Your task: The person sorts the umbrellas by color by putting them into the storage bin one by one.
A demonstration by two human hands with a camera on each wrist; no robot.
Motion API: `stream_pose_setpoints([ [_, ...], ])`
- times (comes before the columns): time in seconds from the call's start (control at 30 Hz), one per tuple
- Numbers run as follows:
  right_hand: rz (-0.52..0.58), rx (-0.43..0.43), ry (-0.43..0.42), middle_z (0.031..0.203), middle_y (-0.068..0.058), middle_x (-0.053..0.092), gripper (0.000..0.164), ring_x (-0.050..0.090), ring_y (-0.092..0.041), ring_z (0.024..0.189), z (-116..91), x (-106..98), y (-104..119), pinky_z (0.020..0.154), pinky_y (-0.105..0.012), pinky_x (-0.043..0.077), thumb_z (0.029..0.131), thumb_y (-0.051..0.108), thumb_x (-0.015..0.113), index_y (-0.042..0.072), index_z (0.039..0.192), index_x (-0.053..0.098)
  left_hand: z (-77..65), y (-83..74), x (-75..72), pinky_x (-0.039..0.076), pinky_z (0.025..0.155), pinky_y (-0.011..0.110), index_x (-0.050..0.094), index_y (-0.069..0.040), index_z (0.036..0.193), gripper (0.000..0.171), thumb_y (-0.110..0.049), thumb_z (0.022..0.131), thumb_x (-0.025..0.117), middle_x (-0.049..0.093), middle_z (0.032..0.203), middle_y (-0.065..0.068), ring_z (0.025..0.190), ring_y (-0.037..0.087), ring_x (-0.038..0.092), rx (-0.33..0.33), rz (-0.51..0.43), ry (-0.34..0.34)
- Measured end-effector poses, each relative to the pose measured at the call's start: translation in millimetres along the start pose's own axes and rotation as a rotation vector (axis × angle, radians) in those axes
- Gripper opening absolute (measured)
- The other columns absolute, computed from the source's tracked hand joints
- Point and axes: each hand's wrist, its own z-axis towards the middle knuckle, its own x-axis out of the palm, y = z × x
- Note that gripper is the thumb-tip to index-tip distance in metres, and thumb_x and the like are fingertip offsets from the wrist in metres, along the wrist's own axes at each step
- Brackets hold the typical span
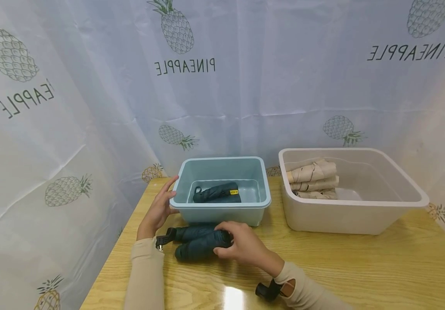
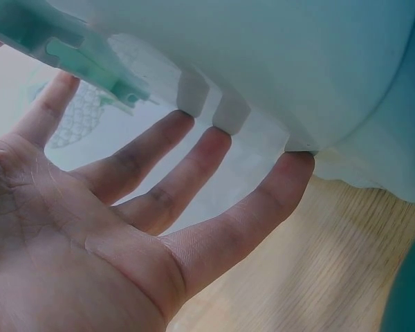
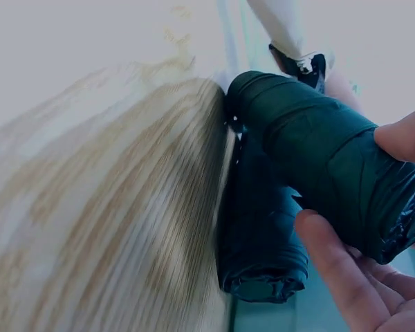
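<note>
My left hand (image 1: 158, 210) touches the left side of a light blue bin (image 1: 222, 214), its fingertips against the outer wall in the left wrist view. My right hand (image 1: 246, 244) grips one end of a folded dark teal umbrella (image 1: 200, 248) between thumb and fingers, in front of the bin. Beside it, closer to the bin, a second folded dark umbrella (image 1: 189, 232) lies on the table; the right wrist view shows its end (image 3: 263, 283). Inside the bin rest folded dark umbrellas (image 1: 215, 193), one with a yellow tag; their exact number is hard to tell.
To the right stands a larger white bin (image 1: 335, 219) with several folded beige umbrellas (image 1: 313, 172) at its left side. The wooden table (image 1: 362, 267) meets a curtain (image 1: 238, 107) printed with pineapples behind and at the left.
</note>
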Motion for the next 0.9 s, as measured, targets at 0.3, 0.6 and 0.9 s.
stream_pose_setpoints([
  [0.3, 0.168, 0.002, 0.024, 0.114, 0.005, 0.066, 0.043, 0.060, -0.011, 0.098, 2.1, -1.0, -1.7, 0.079, -0.024, 0.055, 0.080, 0.024, 0.084, 0.021, 0.118, 0.067, 0.8, 1.7, -1.9, 0.040, 0.101, 0.075, 0.021, -0.026, 0.164, 0.061, -0.025, 0.106, 0.040, 0.013, 0.171, 0.010, 0.147, 0.049, 0.031, -0.002, -0.008, 0.007],
  [0.6, 0.244, -0.036, 0.079, 0.121, 0.002, 0.063, 0.043, 0.057, -0.015, 0.104, 3.7, -4.2, -2.6, 0.076, -0.025, 0.056, 0.081, 0.018, 0.082, 0.018, 0.121, 0.066, 1.4, 2.6, -2.3, 0.040, 0.101, 0.076, 0.021, -0.027, 0.164, 0.061, -0.026, 0.106, 0.040, 0.013, 0.171, 0.010, 0.147, 0.049, 0.031, 0.006, -0.005, 0.011],
  [0.9, 0.248, -0.095, 0.048, 0.115, 0.004, 0.063, 0.040, 0.058, -0.012, 0.103, 4.7, -8.4, -1.0, 0.087, -0.028, 0.053, 0.079, 0.017, 0.082, 0.021, 0.116, 0.067, 3.3, 3.4, -3.6, 0.041, 0.100, 0.075, 0.021, -0.028, 0.164, 0.062, -0.025, 0.106, 0.040, 0.014, 0.171, 0.011, 0.146, 0.049, 0.031, 0.009, -0.007, 0.014],
])
